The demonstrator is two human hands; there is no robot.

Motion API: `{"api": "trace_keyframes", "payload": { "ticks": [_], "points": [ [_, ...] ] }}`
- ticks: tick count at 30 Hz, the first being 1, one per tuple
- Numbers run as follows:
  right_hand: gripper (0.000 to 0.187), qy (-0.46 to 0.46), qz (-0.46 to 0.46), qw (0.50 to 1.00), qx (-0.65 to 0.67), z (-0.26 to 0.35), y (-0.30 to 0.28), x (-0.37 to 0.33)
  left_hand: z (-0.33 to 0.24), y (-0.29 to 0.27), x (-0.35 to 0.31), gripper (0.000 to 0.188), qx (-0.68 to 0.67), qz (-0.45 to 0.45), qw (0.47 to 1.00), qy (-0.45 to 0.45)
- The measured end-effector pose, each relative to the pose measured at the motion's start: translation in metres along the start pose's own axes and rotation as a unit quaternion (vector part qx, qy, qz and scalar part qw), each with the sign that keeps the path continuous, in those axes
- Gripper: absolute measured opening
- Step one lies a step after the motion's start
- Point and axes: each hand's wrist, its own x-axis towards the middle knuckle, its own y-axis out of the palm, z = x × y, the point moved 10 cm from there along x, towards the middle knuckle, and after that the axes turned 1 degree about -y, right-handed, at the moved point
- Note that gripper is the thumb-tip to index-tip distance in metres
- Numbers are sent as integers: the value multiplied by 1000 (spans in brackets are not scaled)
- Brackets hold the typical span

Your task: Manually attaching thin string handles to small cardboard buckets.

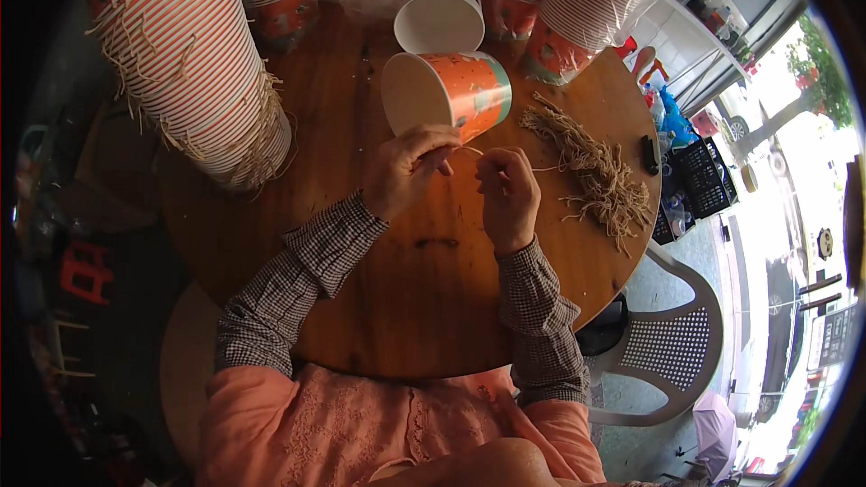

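From the head camera, your left hand (408, 169) is gripping the rim of an orange paper bucket (448, 92) lying on its side on the round wooden table (424, 289). Your right hand (508, 191) is pinching a tan string (469, 151) closed between its fingers at that rim. By my judgement much is done: a tall strung stack (194, 63) is standing at left, while a bundle of loose strings (595, 171) is waiting at right.

Cup stacks (189, 63) (tops cut off)
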Motion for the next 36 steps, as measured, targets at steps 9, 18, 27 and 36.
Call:
{"api": "trace_keyframes", "payload": {
  "ticks": [9, 18, 27, 36],
  "points": [
    [5, 70, -1, 997, 40, -19, -1, 0, -19, 5, 8, 23, 233, -37, 964, 120],
    [3, 51, -15, 997, 62, -21, -9, 2, -24, 14, 10, 21, 328, -24, 923, 199],
    [6, 133, -27, 984, 120, -35, -9, 3, -29, 16, 12, 19, 305, 9, 930, 203],
    [6, 103, -17, 989, 105, -28, -6, 3, -16, 33, 5, 19, 333, 0, 913, 234]
  ]
}}
